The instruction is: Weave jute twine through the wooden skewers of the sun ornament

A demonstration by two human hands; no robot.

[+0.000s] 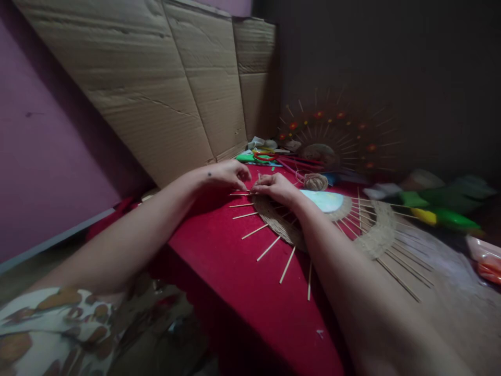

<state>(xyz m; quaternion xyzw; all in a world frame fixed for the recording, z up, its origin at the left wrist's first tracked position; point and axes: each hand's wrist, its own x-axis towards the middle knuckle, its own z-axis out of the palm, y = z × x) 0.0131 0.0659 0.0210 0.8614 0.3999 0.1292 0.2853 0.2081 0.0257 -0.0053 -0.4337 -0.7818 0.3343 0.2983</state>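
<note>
Printed sleeve [58,329] nearest, bottom left; both bare forearms reach in over the red cloth [219,261]. Workpiece: half-round stick-and-twine frame [279,224], flat on the cloth, extending right onto a paler surface. Thin sticks fan out past its outer woven band, toward the wearer and to both sides.

Right hand [276,188]: on the band's far left end, fingertips together, pinched on the frame there. Can't resolve whether they have twine or stick. Right forearm crosses over the frame, hiding part of the band. Left hand [230,173]: just left of the right fingertips, fingers curled, by the end sticks. Can't tell if its tips are clamped on anything.

So the grip is at one end of the frame; the bulk of it lies right of and nearer than the fingertips. Pale blue half-disc [324,201] at its centre, right of the right hand.

Beyond: twine ball [315,181] just behind the half-disc, cardboard sheet [156,89] standing upper left, second stick fan with red flowers [319,151] in shadow at the back.
</note>
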